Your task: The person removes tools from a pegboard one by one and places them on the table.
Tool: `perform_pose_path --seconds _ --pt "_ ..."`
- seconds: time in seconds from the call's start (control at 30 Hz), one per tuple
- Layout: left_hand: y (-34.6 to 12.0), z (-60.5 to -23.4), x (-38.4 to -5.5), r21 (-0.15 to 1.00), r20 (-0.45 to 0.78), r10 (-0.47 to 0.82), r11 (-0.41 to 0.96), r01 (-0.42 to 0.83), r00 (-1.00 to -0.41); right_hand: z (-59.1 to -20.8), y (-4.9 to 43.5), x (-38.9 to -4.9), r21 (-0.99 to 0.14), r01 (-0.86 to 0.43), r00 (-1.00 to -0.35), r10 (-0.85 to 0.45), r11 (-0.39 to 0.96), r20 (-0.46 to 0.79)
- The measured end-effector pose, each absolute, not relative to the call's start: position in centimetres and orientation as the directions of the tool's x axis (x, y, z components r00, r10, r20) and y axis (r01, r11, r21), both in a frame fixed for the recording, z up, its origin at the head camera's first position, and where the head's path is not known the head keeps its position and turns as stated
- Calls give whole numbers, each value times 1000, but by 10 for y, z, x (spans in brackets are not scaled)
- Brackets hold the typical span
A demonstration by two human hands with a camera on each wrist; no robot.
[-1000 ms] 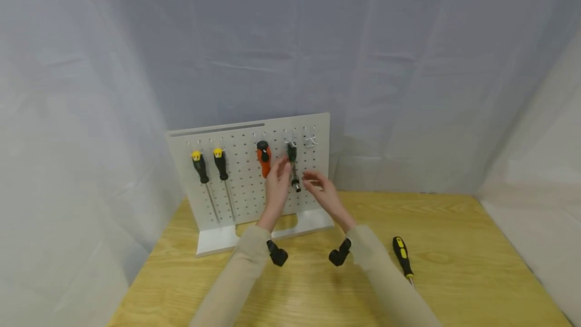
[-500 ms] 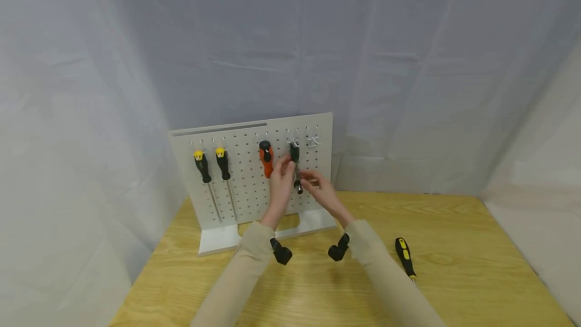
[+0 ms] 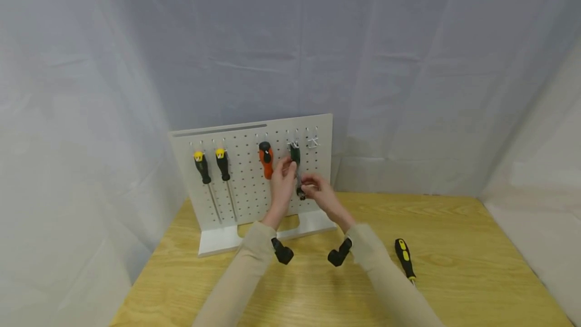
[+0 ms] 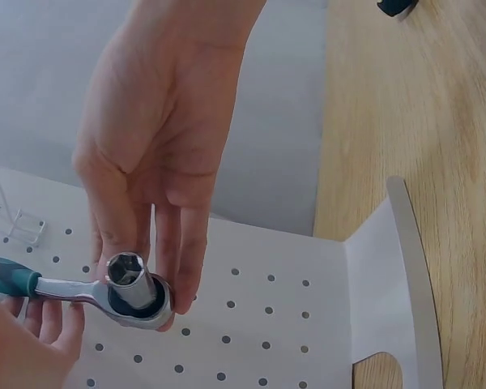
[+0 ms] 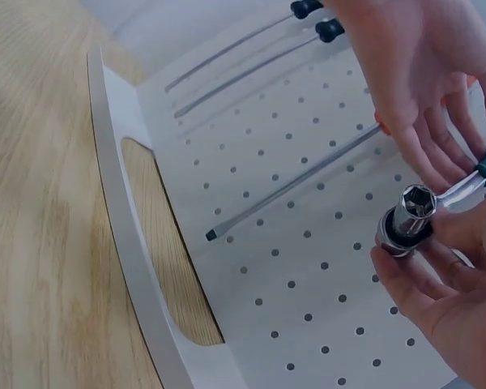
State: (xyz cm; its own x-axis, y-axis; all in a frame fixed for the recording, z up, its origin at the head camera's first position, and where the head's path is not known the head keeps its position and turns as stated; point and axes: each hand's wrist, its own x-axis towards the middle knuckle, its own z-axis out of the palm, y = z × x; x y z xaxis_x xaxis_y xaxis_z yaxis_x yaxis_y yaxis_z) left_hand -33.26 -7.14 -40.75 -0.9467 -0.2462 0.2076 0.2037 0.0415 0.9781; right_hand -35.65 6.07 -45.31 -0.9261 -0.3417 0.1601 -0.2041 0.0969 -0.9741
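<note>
A ratchet wrench (image 4: 73,290) with a green handle and a silver socket hangs handle-up at a white wire hook on the pegboard (image 3: 247,185). My left hand (image 3: 282,185) is at the lower end of the handle, thumb in front and fingers behind. My right hand (image 3: 321,193) pinches the ratchet's head, with the socket (image 5: 415,204) facing outward between thumb and fingers. Just left of my left hand hangs an orange screwdriver (image 3: 266,160). In the head view my fingers hide part of the ratchet's shaft.
Two black screwdrivers with yellow ends, a left one (image 3: 202,167) and a right one (image 3: 222,164), hang on the board's left. An unused wire hook (image 3: 313,142) is at upper right. A black-and-yellow screwdriver (image 3: 405,259) lies on the wooden table (image 3: 463,246).
My right hand has moved left onto the ratchet's head and now pinches it. The head has shifted slightly down and right. My left hand has stayed at the handle.
</note>
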Motion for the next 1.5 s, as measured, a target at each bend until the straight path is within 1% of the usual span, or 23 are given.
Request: perform_pose_path --seconds 0.13,0.37,0.53,0.7,0.87,1.17,1.4,1.5 --pt "-72 -409 -335 979 202 -237 44 197 -950 -451 60 -350 -980 -188 -928 -340 70 154" --pt "-74 -409 -335 972 231 -215 9 234 -949 -455 61 -345 -971 -230 -933 -297 59 203" --pt "-75 -404 -329 970 234 -181 -19 241 -955 -454 64 -340 -966 -247 -933 -286 77 216" --pt "-74 -405 -326 968 233 -179 -46 245 -956 -450 67 -333 -972 -223 -941 -277 75 195" --pt "-73 -402 -321 967 240 -175 -47 251 -955 -448 68 -328 -975 -206 -946 -272 85 176" --pt "-73 -398 -315 965 256 -165 -21 263 -953 -444 72 -321 -966 -239 -935 -293 100 201" --pt "-68 -397 -306 961 273 -122 -15 277 -954 -444 80 -313 -966 -250 -930 -296 67 220" --pt "-66 -398 -303 958 282 -91 -32 286 -955 -448 84 -310 -965 -256 -929 -291 62 228"
